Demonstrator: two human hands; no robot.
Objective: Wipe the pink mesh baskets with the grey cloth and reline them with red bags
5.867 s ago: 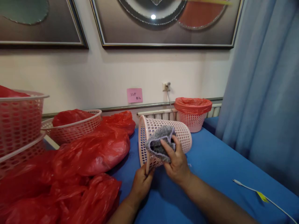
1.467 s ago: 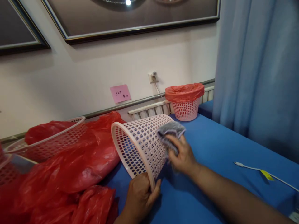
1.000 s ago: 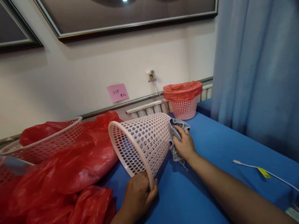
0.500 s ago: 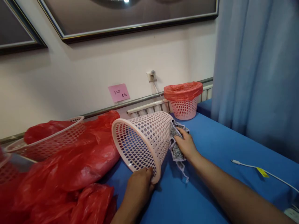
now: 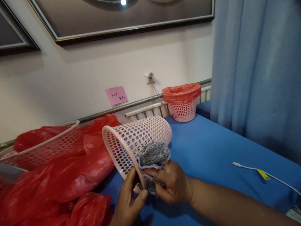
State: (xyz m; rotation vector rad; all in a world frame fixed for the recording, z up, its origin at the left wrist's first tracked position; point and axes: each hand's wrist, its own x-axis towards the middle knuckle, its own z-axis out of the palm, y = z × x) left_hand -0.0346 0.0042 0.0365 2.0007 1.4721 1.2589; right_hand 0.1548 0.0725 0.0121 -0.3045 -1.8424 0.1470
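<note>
A pale pink perforated plastic wastebasket [image 5: 150, 128] lies on its side on the blue table, its mouth facing left and toward me. My left hand [image 5: 129, 194] grips the near lower part of its rim between thumb and fingers. Bunched in my right hand [image 5: 171, 182] is a grey speckled cloth [image 5: 154, 155] with a pale edge. The cloth presses against the basket's outer side, close to the rim and beside my left hand. Part of the cloth is hidden under my right fingers.
Red plastic bags [image 5: 77, 166] heap on the left, against a larger pink basket [image 5: 54, 141]. A wastebasket lined with a red bag [image 5: 183, 108] stands at the back. A white cable [image 5: 249, 168] lies on the blue table [image 5: 211, 147] at right, near a blue curtain [image 5: 256, 69].
My right hand has brought the cloth from the basket's base toward me to its rim side. The basket has shifted slightly left and lies lower. My left hand still holds the rim.
</note>
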